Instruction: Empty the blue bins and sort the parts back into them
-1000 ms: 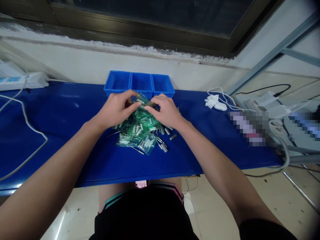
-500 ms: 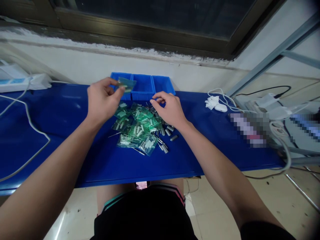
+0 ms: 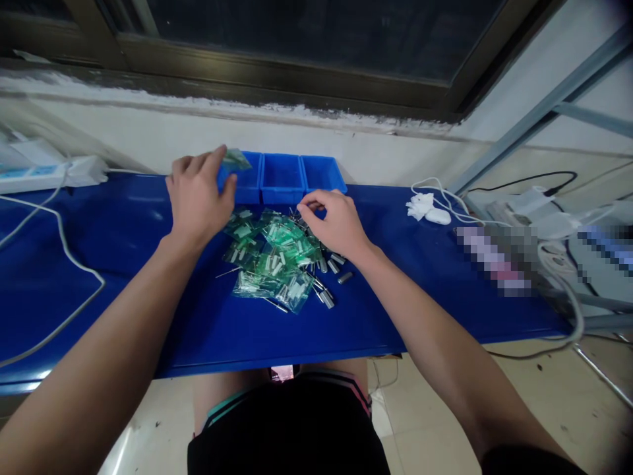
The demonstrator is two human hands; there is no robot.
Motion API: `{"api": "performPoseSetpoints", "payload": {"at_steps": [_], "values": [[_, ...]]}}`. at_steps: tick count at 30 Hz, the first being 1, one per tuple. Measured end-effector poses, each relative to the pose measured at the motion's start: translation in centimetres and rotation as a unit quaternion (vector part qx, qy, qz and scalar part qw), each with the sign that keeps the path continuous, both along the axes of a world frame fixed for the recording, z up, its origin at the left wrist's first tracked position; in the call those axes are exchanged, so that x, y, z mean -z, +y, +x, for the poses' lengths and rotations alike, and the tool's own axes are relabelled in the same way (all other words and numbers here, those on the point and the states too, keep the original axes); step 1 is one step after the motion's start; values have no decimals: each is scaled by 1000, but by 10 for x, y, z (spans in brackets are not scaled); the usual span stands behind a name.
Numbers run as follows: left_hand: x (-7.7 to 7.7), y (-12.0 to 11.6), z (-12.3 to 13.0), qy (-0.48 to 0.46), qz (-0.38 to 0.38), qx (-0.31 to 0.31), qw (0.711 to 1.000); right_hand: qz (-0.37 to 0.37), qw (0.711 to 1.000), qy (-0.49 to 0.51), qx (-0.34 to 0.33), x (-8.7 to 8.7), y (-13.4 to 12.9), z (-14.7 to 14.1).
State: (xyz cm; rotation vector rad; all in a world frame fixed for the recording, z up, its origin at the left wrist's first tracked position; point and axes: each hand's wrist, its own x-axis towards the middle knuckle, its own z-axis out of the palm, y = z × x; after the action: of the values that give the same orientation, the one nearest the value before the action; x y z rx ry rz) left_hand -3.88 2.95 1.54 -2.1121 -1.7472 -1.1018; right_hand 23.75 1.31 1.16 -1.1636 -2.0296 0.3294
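My left hand (image 3: 200,194) is over the left end of the blue three-part bin, thumb and fingers apart. A small green clear plastic packet (image 3: 237,159) is by its index fingertip, above the left compartment (image 3: 247,188); whether they touch is unclear. My right hand (image 3: 333,221) has thumb and fingers pinched at the back right of the pile; what is between them is too small to make out. Under and between the hands lies a heap of green plastic packets (image 3: 279,254) with light pieces inside. Loose metal cylinders (image 3: 325,299) and thin pins (image 3: 275,305) lie around it.
The middle (image 3: 281,178) and right (image 3: 321,175) compartments stand against the wall. On the blue table (image 3: 208,343), a white cable (image 3: 74,260) runs at left, by a power strip (image 3: 84,171). Crumpled tissue (image 3: 419,206) and a white case (image 3: 438,216) lie at right.
My left hand has shifted slightly left, and its pinch on the green packet has opened. The packet is lower over the left compartment. My right hand's fingers have closed together at the pile.
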Motion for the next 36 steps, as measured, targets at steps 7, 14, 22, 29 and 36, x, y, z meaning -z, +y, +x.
{"api": "performPoseSetpoints", "payload": {"at_steps": [7,14,22,29,36], "values": [[6,-2,3,4,-73,-18,997,-64,982,-125,-122,-8,-14,0],[10,-2,4,-8,-38,23,999,-99,960,-207,-161,-7,-20,-5],[9,-2,8,8,-41,64,997,-66,975,-173,-120,-3,-19,-8],[2,-7,15,4,-16,70,997,-87,982,-164,-47,-3,-25,-15],[-6,-19,26,13,-19,84,996,-89,981,-169,-34,-1,-28,-19]]}}
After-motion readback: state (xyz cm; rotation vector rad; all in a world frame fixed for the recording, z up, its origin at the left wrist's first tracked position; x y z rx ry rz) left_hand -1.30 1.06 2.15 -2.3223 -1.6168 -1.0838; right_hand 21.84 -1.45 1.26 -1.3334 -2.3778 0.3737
